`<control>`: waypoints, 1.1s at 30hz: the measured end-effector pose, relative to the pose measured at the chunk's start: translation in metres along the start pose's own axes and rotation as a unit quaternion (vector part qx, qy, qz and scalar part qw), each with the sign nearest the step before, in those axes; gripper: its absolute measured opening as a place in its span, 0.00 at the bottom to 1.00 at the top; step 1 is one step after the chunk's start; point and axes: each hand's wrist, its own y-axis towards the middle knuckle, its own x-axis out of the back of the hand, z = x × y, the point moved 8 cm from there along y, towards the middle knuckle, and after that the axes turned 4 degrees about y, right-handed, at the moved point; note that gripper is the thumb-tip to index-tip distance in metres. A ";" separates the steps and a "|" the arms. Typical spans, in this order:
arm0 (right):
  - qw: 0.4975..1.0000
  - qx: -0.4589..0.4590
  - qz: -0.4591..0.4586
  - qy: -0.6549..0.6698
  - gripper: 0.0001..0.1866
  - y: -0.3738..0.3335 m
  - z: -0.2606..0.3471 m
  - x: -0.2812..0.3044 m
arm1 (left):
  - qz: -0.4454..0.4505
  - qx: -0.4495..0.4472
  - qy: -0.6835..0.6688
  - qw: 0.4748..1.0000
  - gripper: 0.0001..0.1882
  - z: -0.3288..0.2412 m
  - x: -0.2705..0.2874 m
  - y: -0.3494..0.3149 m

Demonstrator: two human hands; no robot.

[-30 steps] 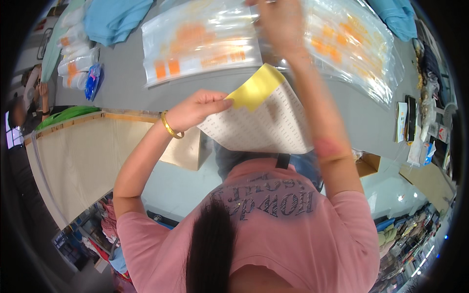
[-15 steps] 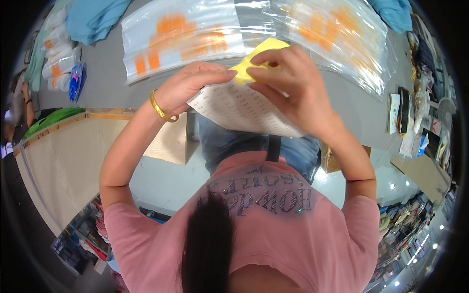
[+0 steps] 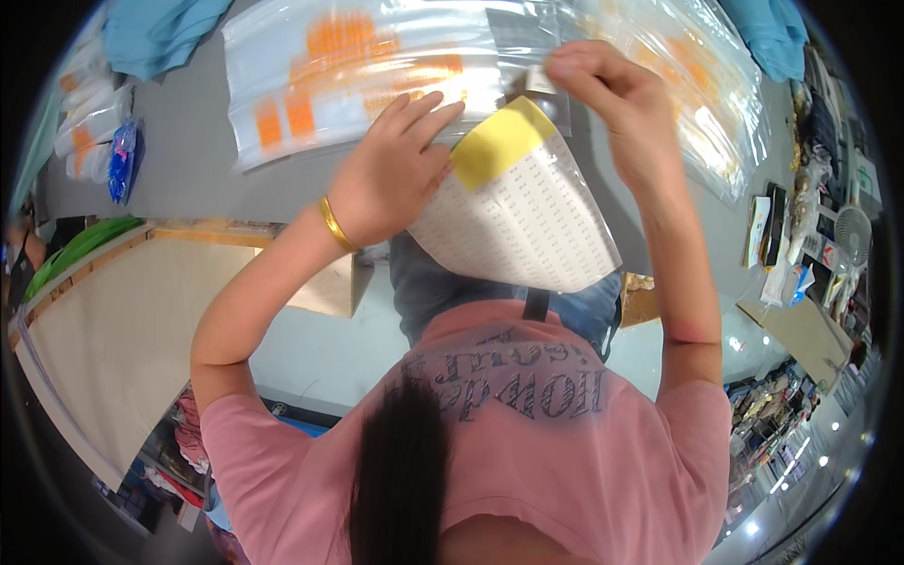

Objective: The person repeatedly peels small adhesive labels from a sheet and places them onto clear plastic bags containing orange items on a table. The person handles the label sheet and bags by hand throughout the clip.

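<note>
While the left hand [image 3: 391, 179] lies flat with fingers spread on the upper edge of a printed sheet [image 3: 523, 231], the right hand [image 3: 617, 113] is raised just above the sheet's far end with its fingertips pinched together on something small; what that is cannot be told, since the hand is blurred. The left hand grips nothing between finger and thumb that can be seen; it presses on the sheet, and its fingertips reach onto the clear plastic bag [image 3: 367, 71] beyond. A gold bangle [image 3: 334, 224] sits on the left wrist.

The sheet is white, covered in rows of small print, and has a yellow strip [image 3: 499, 141] across its top corner. It lies in front of the person's chest, curling downward at its near edge, between the 2 forearms and partly over the edge of the grey table [image 3: 179, 160].

On the table, 2 clear plastic bags with orange markings lie side by side: one under the left hand's fingertips, the other [image 3: 706, 104] to the right of the right hand. Blue cloth [image 3: 155, 33] lies at the table's far left corner, and more blue cloth [image 3: 777, 33] at the far right. A large beige board [image 3: 122, 330] stands to the left of the person, below the table edge. The person wears a pink shirt [image 3: 527, 452].
</note>
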 end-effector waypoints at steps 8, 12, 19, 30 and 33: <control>0.995 -0.043 0.019 -0.090 0.09 0.026 -0.063 -0.044 | -0.004 0.013 0.025 1.000 0.07 0.000 -0.023 -0.012; 0.994 0.003 0.006 -0.113 0.08 0.030 -0.060 -0.047 | 0.000 0.022 0.035 0.999 0.06 0.001 -0.024 -0.009; 0.945 0.148 -0.018 -0.292 0.07 0.021 -0.051 -0.059 | -0.008 0.020 0.102 0.995 0.04 0.001 -0.024 -0.001; 0.921 0.081 -0.135 -0.356 0.35 0.073 -0.051 -0.045 | -0.020 0.022 0.079 0.996 0.06 0.000 -0.021 0.003; 0.935 0.095 -0.125 -0.317 0.32 0.073 -0.053 -0.053 | -0.002 0.010 0.046 0.999 0.07 -0.004 -0.018 -0.004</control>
